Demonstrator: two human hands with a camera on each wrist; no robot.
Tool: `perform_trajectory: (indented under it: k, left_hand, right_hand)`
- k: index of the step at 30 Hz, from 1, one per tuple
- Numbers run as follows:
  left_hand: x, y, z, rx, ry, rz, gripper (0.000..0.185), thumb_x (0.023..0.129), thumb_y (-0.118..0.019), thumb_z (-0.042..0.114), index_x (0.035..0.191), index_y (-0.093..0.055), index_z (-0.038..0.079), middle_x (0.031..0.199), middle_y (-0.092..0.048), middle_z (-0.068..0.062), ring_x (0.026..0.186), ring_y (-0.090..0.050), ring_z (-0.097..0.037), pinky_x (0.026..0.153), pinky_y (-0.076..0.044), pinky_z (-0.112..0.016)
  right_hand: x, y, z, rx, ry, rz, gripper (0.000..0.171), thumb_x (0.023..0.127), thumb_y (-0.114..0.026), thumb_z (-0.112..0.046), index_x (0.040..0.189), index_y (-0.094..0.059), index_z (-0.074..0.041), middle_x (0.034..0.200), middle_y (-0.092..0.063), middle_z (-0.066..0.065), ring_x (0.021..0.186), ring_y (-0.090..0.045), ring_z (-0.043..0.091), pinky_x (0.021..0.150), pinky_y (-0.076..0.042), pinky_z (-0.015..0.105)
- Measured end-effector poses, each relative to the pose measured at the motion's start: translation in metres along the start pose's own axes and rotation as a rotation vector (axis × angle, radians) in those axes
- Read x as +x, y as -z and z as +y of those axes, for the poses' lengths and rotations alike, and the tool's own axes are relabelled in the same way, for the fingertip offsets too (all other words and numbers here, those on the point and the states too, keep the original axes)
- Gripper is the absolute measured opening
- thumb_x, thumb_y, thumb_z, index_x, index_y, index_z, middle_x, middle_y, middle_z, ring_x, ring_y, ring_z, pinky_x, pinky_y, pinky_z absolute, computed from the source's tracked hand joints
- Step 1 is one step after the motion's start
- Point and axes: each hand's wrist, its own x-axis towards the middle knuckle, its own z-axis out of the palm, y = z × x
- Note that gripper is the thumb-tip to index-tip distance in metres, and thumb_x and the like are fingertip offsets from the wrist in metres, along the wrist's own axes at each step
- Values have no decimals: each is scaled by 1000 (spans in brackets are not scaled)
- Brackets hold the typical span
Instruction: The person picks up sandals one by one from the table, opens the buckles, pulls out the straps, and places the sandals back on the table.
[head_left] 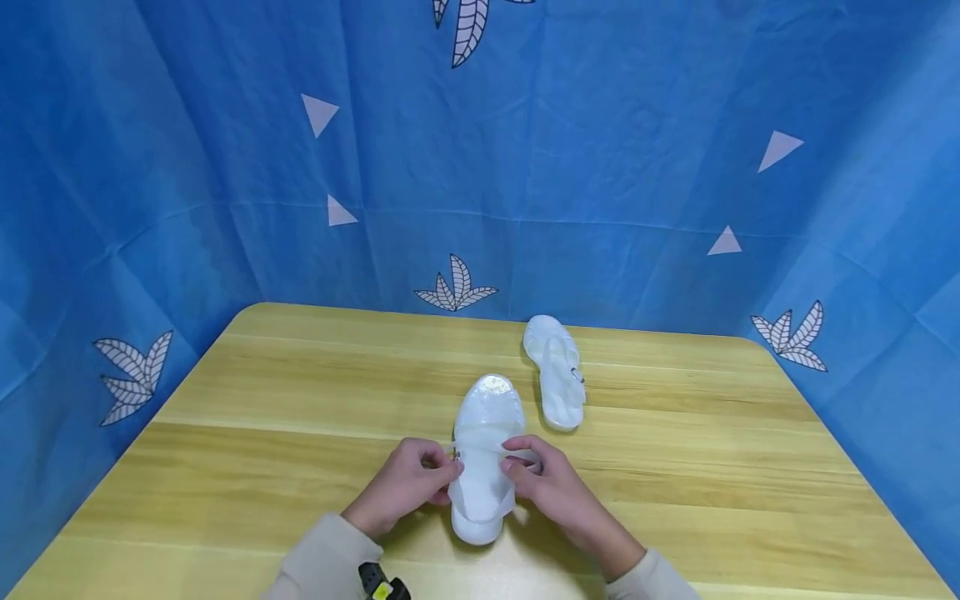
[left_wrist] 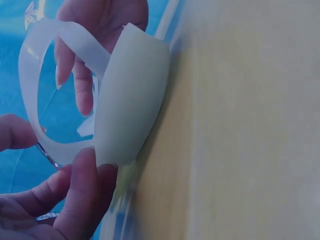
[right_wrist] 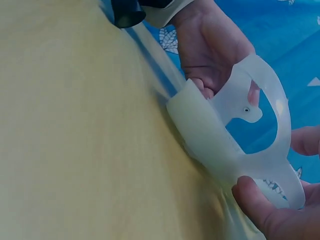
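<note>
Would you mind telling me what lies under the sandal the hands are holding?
The near sandal rests sole-down on the wooden table, gripped by the left hand and right hand at its strap. The wood directly beneath it is covered.

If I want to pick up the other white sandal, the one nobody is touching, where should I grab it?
Probably by its strap. The far sandal lies flat, sole down, on the table, and its strap arches above the footbed, leaving a gap for fingers. Come from above and hook under it; the flat sole edges give less to hold.
</note>
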Motion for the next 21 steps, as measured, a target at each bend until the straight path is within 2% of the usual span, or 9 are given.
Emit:
perform_trajectory:
  k: [7, 12, 15, 21]
  left_hand:
    - [10, 9, -3, -20, 0, 57, 26, 88, -65, 19, 81, -60, -6, 82, -60, -10, 65, -60, -15, 63, -55, -31]
    - [17, 13, -4, -14, 31, 113, 25, 88, -65, 19, 81, -60, -4, 82, -59, -9, 69, -60, -15, 65, -55, -31]
    - [22, 16, -2, -10, 47, 138, 24, 88, -64, 20, 80, -59, -3, 82, -58, -9, 71, -59, -15, 65, -55, -30]
    - [33, 21, -3, -45, 61, 215, 26, 89, -65, 22, 79, -60, -2, 84, -60, -9, 73, -59, -16, 66, -54, -29]
  right_hand:
    - [18, -5, -1, 129, -45, -10, 41, 93, -57, -17, 124, -46, 8, 113, -53, 18, 95, -57, 18, 80, -51, 31]
    - [30, -9, -4, 218, -68, -27, 41, 93, -55, -15, 123, -43, 10, 111, -51, 14, 95, -56, 17, 79, -50, 29]
    - [39, -11, -6, 237, -70, -23, 39, 93, -55, -13, 122, -44, 10, 108, -51, 13, 93, -56, 17, 78, -51, 29]
    - [58, -11, -10, 197, -61, 9, 36, 93, -54, -14, 122, -47, 8, 108, -53, 15, 96, -54, 19, 75, -51, 28]
